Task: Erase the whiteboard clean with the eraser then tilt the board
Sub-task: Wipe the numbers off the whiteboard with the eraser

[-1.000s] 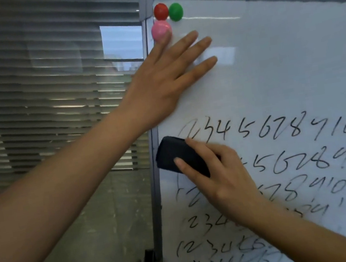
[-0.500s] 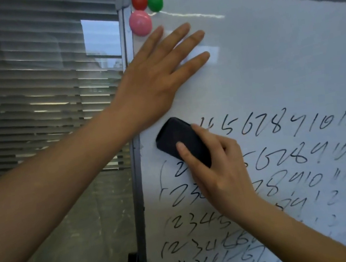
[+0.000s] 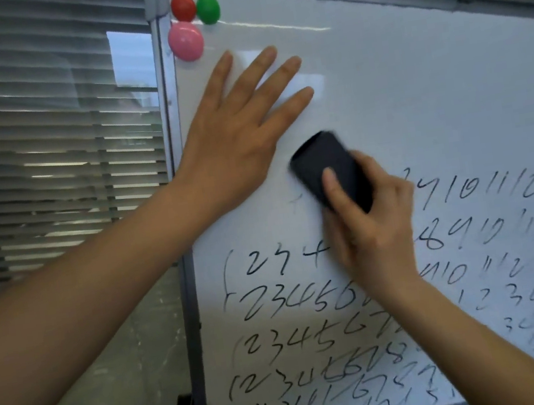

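The fingers [image 3: 275, 74] of the left hand [image 3: 236, 138] are kept straight and spread, and they are pressed flat on the upper left part of the whiteboard [image 3: 432, 93], just below the pink magnet [image 3: 185, 41]. The fingers [image 3: 334, 189] of the right hand [image 3: 374, 221] are curled around the black eraser [image 3: 325, 166], which is gripped from below and held against the board, just to the right of the left hand. The eraser is seen tilted, with its upper end pointing up and left, and it is a little blurred. Compared with the frame half a second ago, the eraser has been moved to the right along the top row of written numbers [image 3: 323, 297]: the digits at the left of that row, which were still readable then, are now wiped away, and only the part from about 9 to 13 is left at the right of the hand. One second ago the eraser was still at the left edge of the board, at the beginning of the row. The lower rows of numbers are still on the board. A red magnet [image 3: 183, 7] and a green magnet [image 3: 208, 8] are stuck side by side in the top left corner, above the pink one. Behind the board frame, at the left, window blinds [image 3: 43, 130] are seen.
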{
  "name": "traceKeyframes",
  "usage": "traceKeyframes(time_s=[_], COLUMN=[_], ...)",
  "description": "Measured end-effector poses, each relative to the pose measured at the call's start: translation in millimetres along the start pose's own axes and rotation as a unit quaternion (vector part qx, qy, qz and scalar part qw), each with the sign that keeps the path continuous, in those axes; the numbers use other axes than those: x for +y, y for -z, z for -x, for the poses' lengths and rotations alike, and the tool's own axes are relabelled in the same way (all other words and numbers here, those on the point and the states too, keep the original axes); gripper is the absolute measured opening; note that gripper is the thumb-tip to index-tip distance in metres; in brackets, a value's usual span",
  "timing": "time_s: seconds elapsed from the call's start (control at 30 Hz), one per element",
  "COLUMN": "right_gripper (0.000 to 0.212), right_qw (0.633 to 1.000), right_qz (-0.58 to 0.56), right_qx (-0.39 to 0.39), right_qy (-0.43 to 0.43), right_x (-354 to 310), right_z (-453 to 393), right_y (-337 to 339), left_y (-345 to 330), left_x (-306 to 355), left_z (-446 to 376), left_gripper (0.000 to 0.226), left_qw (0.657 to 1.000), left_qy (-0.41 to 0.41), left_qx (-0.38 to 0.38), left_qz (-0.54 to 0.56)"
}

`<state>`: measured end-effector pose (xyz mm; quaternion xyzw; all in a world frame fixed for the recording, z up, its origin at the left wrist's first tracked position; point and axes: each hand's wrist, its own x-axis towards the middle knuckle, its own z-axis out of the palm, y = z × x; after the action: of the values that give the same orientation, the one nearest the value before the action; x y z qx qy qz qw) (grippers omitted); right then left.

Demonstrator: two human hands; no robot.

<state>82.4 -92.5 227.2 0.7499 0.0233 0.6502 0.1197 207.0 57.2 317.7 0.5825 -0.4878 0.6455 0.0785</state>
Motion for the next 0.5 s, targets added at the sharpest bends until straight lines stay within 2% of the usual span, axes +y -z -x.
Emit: traceKeyframes(time_s=[0.13,0.23,0.5], right_gripper=[0.048,0.046,0.037], right_qw=[0.997,0.996,0.996], right_qz=[-0.013,-0.007,0.024], right_qx=[-0.056,-0.061,0.02], right_qy=[0.056,0.067,-0.08], right_x=[-24,-11,40], right_z=[29,28,7], right_y=[-3,0,11], left_y=[-3,-8,-13], left_x=[9,10,12], left_z=[-5,-3,2], left_gripper=[0.042,0.044,0.045], left_qw=[0.999,0.999,0.999], left_qy=[0.015,0.012,0.014], left_qx=[-0.03,-0.04,-0.038], left_qz=[-0.002,-0.016,-0.034])
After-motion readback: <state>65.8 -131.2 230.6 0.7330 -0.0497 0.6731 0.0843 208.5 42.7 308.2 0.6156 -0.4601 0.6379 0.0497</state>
